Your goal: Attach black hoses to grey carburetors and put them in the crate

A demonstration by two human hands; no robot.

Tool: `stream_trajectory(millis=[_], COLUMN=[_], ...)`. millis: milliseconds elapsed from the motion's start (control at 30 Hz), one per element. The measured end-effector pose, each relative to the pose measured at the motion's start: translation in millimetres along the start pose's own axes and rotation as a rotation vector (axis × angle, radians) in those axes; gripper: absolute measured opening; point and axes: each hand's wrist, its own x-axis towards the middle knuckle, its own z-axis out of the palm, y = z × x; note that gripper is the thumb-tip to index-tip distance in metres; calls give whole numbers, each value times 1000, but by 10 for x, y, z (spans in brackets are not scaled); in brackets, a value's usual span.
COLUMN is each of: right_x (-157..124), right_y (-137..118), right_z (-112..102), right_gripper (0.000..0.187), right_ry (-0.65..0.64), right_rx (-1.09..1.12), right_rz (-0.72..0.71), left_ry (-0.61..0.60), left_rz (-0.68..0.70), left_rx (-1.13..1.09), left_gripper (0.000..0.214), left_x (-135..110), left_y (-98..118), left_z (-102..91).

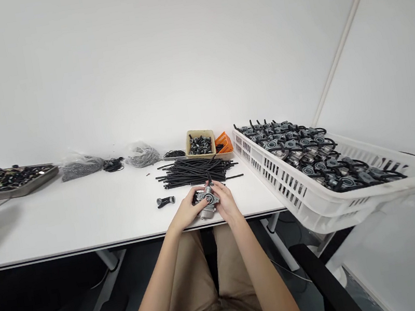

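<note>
Both my hands hold a small grey metal carburetor-like part (206,201) just above the front edge of the white table (83,217). My left hand (187,213) wraps its left side with fingers closed. My right hand (224,201) grips its right side, fingers curled over the top. A short black tube stands up from the part. A pile of black rubber tubes (195,171) lies just behind my hands. A small dark metal piece (165,201) rests on the table to the left of my left hand.
A white slotted crate (308,197) full of grey parts with black tubes sits at the right. A beige box (200,144) and an orange basket (224,143) stand behind the tubes. Plastic bags (81,167) and a grey tray (7,182) lie at the far left.
</note>
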Motion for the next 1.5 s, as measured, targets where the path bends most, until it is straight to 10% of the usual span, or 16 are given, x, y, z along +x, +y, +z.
stream_trajectory(millis=[1500], right_x=[-30], right_y=[3], right_z=[-25], right_gripper=[34], right_ry=[-53], right_rx=[-75], right_rz=[-14], left_ry=[0], left_rz=[-17], left_rx=[-41], left_gripper=[47], left_x=[1], left_y=[1], left_z=[-3])
